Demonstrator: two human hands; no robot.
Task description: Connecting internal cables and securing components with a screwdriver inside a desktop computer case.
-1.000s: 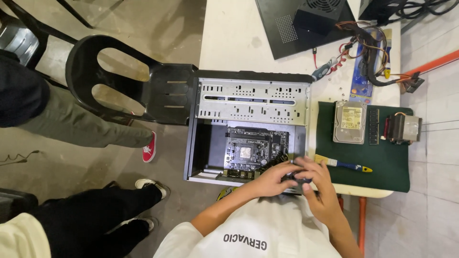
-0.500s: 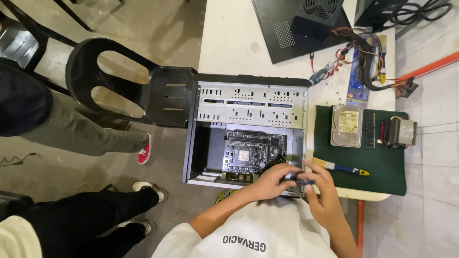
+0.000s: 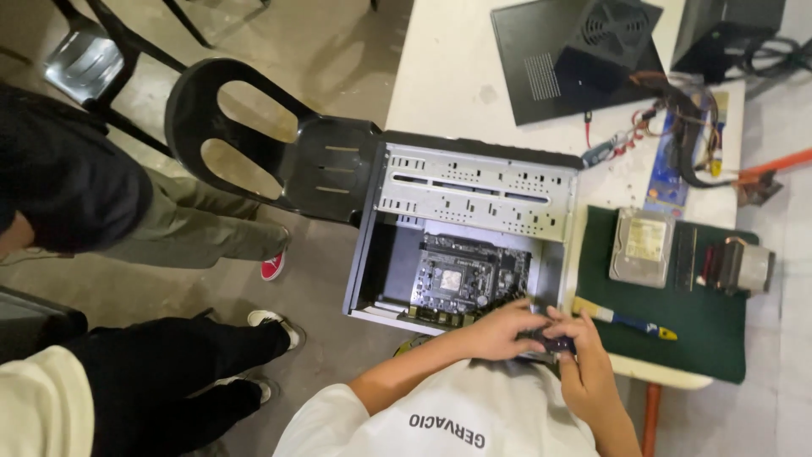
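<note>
An open desktop computer case [image 3: 474, 190] lies on its side at the table's edge, with a dark motherboard [image 3: 461, 279] inside. My left hand [image 3: 499, 328] and my right hand [image 3: 584, 368] meet at the case's near right corner. Both close around a small dark part [image 3: 554, 344], which the fingers mostly hide. What kind of part it is cannot be told.
On a green mat [image 3: 677, 330] lie a hard drive [image 3: 643, 247], a silver cooler [image 3: 744, 267] and a blue-and-yellow screwdriver [image 3: 626, 320]. A black side panel [image 3: 575, 59] and loose cables [image 3: 685, 127] lie farther back. A black chair [image 3: 254, 135] and two people's legs [image 3: 178, 372] stand to the left.
Both hands stay at the case's near right corner, still working the small dark part. The view has shifted only slightly.
</note>
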